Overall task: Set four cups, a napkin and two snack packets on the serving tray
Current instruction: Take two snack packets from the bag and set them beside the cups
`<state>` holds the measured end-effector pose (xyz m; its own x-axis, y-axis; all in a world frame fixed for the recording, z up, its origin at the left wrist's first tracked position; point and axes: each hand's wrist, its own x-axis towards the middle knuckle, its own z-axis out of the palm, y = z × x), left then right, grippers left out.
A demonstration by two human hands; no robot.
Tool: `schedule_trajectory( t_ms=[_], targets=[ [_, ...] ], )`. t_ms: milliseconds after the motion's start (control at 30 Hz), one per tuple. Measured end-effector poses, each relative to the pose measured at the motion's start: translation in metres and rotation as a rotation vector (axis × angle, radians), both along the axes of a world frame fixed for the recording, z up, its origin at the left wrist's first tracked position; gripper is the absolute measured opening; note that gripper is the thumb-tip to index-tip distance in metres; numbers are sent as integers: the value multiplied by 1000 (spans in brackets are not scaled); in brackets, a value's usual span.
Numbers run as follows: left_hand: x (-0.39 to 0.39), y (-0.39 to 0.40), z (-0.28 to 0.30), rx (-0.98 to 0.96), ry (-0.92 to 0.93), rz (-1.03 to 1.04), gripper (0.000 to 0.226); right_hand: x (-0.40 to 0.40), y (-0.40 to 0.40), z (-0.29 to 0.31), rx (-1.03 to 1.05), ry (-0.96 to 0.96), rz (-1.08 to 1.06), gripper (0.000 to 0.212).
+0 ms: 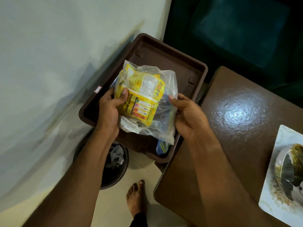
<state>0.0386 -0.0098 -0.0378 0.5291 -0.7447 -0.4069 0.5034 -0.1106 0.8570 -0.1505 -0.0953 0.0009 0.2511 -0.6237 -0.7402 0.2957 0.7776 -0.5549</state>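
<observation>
Both my hands hold a clear plastic bag (165,118) over a dark brown tray (193,69). Inside the bag is a yellow snack packet (144,95) and other wrapped items that I cannot make out. My left hand (109,112) grips the bag's left side, thumb on the yellow packet. My right hand (188,113) pinches the bag's right edge. A blue packet (161,147) lies in the tray's near corner, partly hidden under the bag. No cups or napkin are in view.
The tray sits beside a pale wall (49,63). A brown table (237,112) is at the right, with a white patterned tray (278,185) holding a decorated dish at its edge. A round dark bin (114,169) and my bare foot (136,197) are on the floor.
</observation>
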Motion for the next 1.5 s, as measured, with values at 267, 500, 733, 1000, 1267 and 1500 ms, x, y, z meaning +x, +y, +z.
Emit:
schedule_trajectory(
  t_ms=[267, 500, 733, 1000, 1267, 1500],
  targets=[
    [10, 7, 2, -31, -35, -2, 28, -10, -2, 5, 8, -152, 135, 38],
    [17, 13, -3, -6, -80, 41, 49, -6, -7, 4, -165, 240, -42, 51],
    [20, 15, -4, 48, -136, 99, 48, -12, -13, 0, -310, 472, -167, 44],
    [19, 13, 4, 104, -225, 141, 40, -15, -7, -8, -423, 732, -191, 18],
    [23, 9, 29, 77, -417, 107, 22, -9, -3, -10, -514, 894, -167, 16],
    [21, 6, 37, 123, -577, 163, 21, -9, -3, -7, -498, 880, -136, 16]
  ],
)
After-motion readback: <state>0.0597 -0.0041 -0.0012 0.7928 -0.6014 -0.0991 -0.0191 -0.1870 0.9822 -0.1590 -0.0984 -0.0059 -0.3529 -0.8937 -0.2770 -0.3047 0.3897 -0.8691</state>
